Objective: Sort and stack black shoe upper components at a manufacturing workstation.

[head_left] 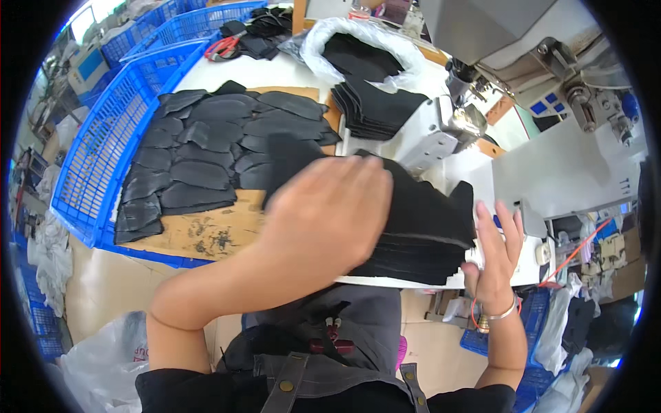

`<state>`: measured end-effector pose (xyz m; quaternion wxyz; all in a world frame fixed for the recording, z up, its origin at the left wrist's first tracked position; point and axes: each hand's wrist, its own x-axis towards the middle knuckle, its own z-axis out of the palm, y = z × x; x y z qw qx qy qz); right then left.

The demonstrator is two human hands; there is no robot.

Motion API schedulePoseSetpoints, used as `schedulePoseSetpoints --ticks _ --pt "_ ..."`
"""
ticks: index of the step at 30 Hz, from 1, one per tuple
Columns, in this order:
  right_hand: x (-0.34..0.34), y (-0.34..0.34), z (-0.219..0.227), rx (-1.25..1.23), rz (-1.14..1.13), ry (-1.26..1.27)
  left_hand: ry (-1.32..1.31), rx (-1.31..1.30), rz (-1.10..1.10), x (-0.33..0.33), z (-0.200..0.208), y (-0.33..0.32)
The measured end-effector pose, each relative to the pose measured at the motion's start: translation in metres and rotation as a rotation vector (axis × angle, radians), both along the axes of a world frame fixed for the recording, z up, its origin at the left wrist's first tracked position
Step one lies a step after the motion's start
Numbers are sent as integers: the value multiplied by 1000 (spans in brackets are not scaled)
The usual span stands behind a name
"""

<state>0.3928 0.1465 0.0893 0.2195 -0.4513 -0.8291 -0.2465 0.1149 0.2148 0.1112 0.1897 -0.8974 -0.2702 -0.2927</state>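
Note:
My left hand (330, 213), smeared by motion, is closed over a black fabric piece (286, 162) that juts out to its left; the thumb is hidden. Below and to the right of that hand lies a thick stack of black fabric pieces (420, 258), its layered edges facing me at the table's front. At the stack's right end, my right hand (499, 248) is held upright with fingers spread and nothing in it. I cannot tell whether it touches the stack.
Overlapping black pieces (200, 148) cover a cardboard sheet (206, 224) at left, by a blue crate (103, 165). A sewing machine (441, 131) stands beyond the stack. Further back are another black pile (375, 107), a plastic bag of black pieces (313, 45) and red-handled scissors (224, 48).

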Motion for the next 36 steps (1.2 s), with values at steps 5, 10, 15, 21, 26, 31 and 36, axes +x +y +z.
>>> schedulePoseSetpoints --ticks 5,10,15,21,26,31,36 --pt "39 -16 -73 -82 -158 377 -196 149 384 -44 16 49" --pt "39 -5 -91 -185 -239 516 -170 286 399 21 -15 163" --pt "39 -6 -95 -183 -276 548 81 -120 97 101 -51 186" --pt "48 -13 -97 -183 -262 578 -333 -283 -153 26 -29 181" --pt "41 -9 -91 -171 -212 551 -3 -564 478 -91 -68 251" --pt "43 -10 -93 -157 -218 529 172 -612 673 -75 -94 261" --pt "38 -9 -91 -159 -190 582 110 -534 694 -79 -90 272"
